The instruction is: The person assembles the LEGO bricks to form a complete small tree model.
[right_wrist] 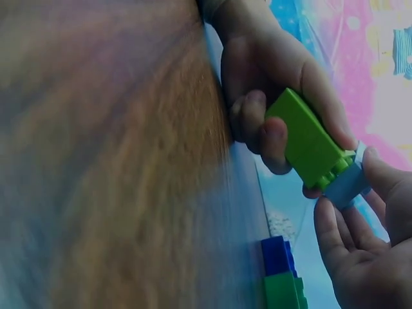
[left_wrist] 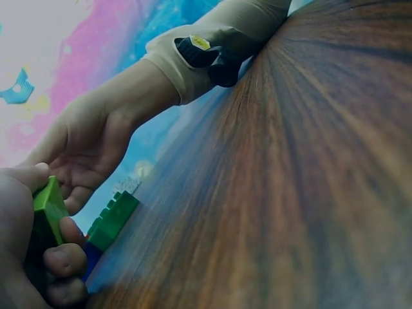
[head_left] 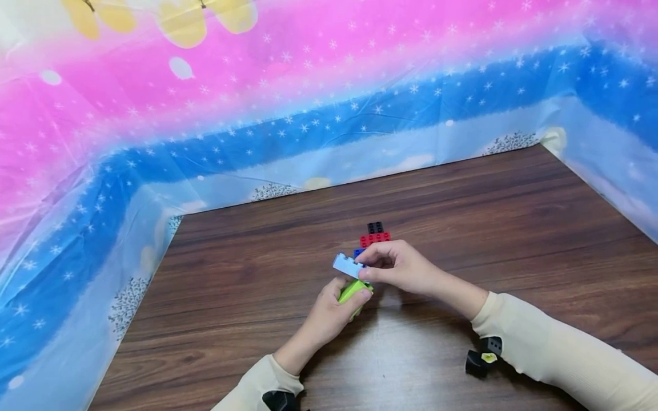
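My left hand (head_left: 329, 313) grips a lime green toy building brick (head_left: 352, 291), fingers wrapped round its sides. In my right hand (head_left: 408, 267) a light blue brick (head_left: 346, 266) is pinched between thumb and fingertips. The right wrist view shows the light blue brick right at the studded end of the lime green brick (right_wrist: 310, 138), the two held above the table. From the left wrist, the lime green brick (left_wrist: 50, 209) shows partly, while the light blue one is hidden behind the hands.
Beyond my hands on the wooden table (head_left: 247, 262) lie a black brick (head_left: 375, 228), a red brick (head_left: 373, 239) and a blue brick (head_left: 358, 251), close together. A dark green brick (left_wrist: 113, 217) stands by them. Patterned cloth (head_left: 308, 131) hangs along the table's far edge.
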Demonstrator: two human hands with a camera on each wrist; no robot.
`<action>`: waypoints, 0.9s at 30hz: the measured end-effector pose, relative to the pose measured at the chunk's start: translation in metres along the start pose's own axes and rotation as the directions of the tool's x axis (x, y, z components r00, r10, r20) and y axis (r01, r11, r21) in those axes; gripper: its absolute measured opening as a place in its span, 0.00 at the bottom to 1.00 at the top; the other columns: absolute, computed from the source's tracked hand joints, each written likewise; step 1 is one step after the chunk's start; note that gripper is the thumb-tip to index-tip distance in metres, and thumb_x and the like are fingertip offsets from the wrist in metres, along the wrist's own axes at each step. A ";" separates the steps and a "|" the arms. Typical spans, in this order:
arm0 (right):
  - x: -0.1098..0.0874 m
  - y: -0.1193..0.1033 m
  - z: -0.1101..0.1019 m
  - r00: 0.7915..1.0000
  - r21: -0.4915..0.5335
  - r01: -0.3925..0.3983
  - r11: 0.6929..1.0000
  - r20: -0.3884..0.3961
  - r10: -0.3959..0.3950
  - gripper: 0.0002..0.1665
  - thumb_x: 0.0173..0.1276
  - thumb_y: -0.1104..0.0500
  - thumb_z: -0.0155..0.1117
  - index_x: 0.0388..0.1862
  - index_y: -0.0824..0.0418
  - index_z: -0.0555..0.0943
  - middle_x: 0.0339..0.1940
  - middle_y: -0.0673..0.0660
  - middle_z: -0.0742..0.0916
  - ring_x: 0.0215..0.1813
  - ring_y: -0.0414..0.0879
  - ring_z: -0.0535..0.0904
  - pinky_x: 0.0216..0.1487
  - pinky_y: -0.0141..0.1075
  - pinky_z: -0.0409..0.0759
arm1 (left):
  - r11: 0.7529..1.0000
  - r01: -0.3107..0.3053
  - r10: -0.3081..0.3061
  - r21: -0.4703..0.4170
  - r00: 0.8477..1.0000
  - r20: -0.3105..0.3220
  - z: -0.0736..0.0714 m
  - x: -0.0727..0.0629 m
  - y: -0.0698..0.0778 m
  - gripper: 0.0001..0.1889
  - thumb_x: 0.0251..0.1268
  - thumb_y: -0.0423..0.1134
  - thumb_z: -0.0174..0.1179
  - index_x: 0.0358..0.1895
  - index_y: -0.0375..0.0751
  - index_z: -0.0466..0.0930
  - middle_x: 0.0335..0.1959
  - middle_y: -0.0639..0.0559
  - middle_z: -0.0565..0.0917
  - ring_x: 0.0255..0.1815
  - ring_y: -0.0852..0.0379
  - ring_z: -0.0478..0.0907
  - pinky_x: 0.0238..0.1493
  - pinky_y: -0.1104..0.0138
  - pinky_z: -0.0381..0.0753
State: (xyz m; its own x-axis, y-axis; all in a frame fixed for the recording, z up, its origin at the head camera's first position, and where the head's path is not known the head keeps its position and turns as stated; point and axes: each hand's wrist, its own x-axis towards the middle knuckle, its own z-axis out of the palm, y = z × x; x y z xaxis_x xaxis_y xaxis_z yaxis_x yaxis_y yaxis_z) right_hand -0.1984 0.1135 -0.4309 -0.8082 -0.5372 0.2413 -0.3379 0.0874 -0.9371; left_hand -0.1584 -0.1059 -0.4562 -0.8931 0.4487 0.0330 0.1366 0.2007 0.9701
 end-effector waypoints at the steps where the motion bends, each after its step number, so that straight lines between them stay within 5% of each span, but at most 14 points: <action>1: 0.000 0.001 0.001 1.000 0.005 0.004 1.000 -0.011 -0.004 0.11 0.74 0.64 0.71 0.53 0.64 0.87 0.45 0.55 0.90 0.41 0.49 0.84 0.41 0.35 0.83 | 1.000 0.001 -0.001 -0.008 1.000 0.001 0.000 0.000 0.000 0.14 0.80 0.42 0.60 0.56 0.34 0.75 0.28 0.52 0.76 0.25 0.61 0.71 0.27 0.72 0.72; 9: -0.001 -0.003 0.013 0.995 0.005 0.012 1.000 -0.100 -0.011 0.12 0.72 0.65 0.71 0.53 0.66 0.87 0.44 0.57 0.91 0.41 0.48 0.85 0.42 0.34 0.83 | 0.999 -0.006 0.004 -0.050 0.999 -0.042 0.002 -0.001 -0.002 0.13 0.81 0.39 0.59 0.54 0.32 0.74 0.26 0.52 0.75 0.24 0.62 0.70 0.27 0.72 0.71; 27: -0.003 -0.005 0.014 0.993 0.000 0.042 0.999 -0.109 -0.042 0.11 0.72 0.67 0.71 0.52 0.66 0.86 0.44 0.57 0.91 0.41 0.46 0.85 0.42 0.33 0.83 | 1.000 -0.020 0.020 0.001 0.997 -0.080 0.005 -0.001 -0.002 0.12 0.80 0.39 0.60 0.51 0.32 0.74 0.27 0.52 0.76 0.26 0.61 0.72 0.28 0.71 0.73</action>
State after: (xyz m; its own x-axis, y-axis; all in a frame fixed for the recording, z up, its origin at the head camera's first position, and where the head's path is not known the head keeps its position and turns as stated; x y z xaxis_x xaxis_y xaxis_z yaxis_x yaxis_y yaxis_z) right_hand -0.1880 0.1027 -0.4308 -0.8410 -0.4458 0.3066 -0.3717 0.0641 -0.9262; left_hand -0.1556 -0.1025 -0.4599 -0.9215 0.3818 0.0716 0.1551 0.1928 0.9689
